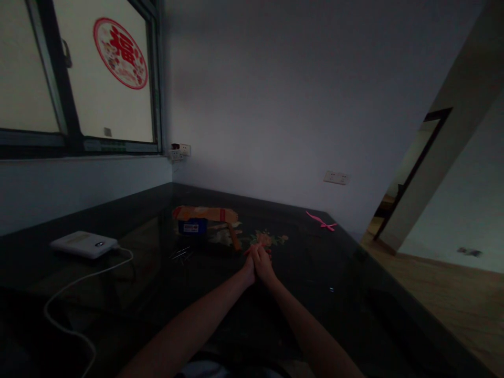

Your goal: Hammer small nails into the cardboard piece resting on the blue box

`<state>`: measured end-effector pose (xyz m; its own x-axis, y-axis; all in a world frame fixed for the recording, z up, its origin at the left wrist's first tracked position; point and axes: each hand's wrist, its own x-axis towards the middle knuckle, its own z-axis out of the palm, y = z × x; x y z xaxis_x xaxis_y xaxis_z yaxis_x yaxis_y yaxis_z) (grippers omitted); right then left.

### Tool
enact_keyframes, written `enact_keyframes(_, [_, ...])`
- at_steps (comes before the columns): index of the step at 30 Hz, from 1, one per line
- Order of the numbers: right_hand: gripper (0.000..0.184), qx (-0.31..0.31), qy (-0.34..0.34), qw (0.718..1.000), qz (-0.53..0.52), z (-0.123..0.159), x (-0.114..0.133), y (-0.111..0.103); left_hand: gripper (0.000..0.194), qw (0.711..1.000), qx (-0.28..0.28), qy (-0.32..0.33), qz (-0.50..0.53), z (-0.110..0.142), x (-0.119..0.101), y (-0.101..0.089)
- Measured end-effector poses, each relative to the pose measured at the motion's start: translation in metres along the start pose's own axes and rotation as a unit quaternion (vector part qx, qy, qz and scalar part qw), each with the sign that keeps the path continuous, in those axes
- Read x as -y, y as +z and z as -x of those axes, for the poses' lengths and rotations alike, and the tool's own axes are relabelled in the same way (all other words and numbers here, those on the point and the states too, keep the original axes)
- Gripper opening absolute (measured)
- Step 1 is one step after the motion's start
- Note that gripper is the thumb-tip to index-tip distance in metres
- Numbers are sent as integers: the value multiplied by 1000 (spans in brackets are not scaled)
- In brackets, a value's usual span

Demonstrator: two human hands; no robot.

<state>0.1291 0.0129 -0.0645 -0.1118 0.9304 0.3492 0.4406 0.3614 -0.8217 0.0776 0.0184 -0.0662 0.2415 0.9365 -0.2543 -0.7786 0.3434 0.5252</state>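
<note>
Over the dark tabletop, my left hand (248,266) and my right hand (262,261) are clasped together at the middle of the view. The fingers are folded against each other, and no object shows between them. Just beyond them lies a brown, handle-like strip (234,239). A blue box (192,227) stands farther left, with a flat orange-brown piece (208,214) across its top; it looks like cardboard. Several thin shiny metal pieces (181,254) lie in front of the box, too dim to name exactly.
A white power bank (83,244) with a white cable (71,283) lies at the left. Toward the far right edge of the dark table (299,315) is a pink ribbon (323,223). A small shiny bit (331,289) lies right of my forearms. Wall and window border the table.
</note>
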Motion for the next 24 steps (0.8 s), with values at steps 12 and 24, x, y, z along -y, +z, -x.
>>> enact_keyframes(12, [24,0,-8,1000,4,-2,-3,1,23,1000,-1,-4,-9,1,0,0])
enact_keyframes(24, [25,4,2,1000,-1,-2,-6,2,23,1000,-3,3,-1,-7,2,-4])
